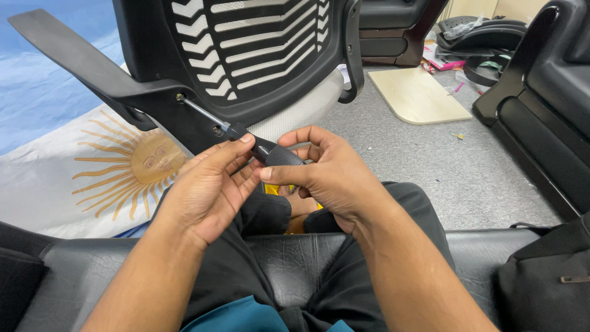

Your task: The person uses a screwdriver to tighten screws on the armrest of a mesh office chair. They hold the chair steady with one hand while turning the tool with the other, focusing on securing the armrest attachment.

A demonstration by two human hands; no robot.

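Black screwdriver [258, 146] was pinched in both hands, left hand [206, 187] steadying the handle, right hand [329, 175] wrapped round it, tip seated in a screw [180, 97] on the office chair's backrest [246, 55].

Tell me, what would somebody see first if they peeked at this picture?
Two hands in the middle: the left hand and right hand both grip a black screwdriver, its tip on a screw in the black chair back above. At left, a cloth with a golden sun lies on the floor.
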